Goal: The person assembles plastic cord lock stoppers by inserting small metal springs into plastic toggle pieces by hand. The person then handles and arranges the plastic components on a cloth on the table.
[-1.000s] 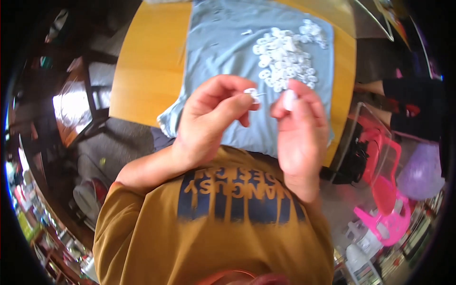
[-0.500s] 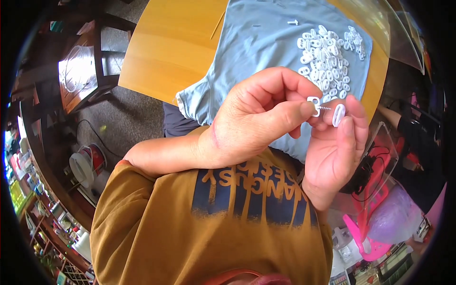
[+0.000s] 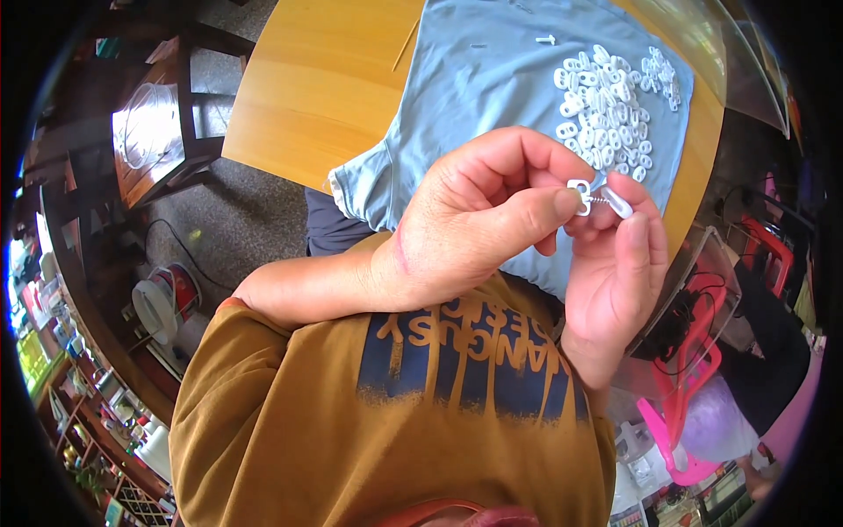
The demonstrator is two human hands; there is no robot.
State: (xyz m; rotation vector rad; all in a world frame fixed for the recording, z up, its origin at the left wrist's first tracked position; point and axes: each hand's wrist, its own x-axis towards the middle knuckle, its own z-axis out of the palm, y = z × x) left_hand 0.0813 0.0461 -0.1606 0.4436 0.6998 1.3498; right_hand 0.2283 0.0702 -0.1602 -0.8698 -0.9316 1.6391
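My left hand [image 3: 492,215] pinches a small white plastic piece [image 3: 580,195] between thumb and forefinger. From it a thin, spiral, spring-like stem [image 3: 600,200] points toward my right hand [image 3: 622,263]. An oval white plastic ring [image 3: 618,203] rests in my right fingertips, tilted, with its edge close to the stem's end. Whether stem and ring touch I cannot tell. Beyond the hands, a heap of small white oval pieces with holes [image 3: 606,110] lies on a light blue cloth [image 3: 474,105]. A smaller cluster of white pieces [image 3: 660,77] sits to its right.
The cloth, seemingly a garment, covers part of a yellow wooden table [image 3: 325,88]. One white T-shaped piece [image 3: 545,39] lies near its far side, and a thin stick [image 3: 405,46] on the bare wood. A pink plastic object [image 3: 672,448] stands at the lower right.
The oval ring has turned from facing me to a slanted, edge-on angle and come nearer the spiral stem. My right fingers have shifted left; the left hand keeps its pinch.
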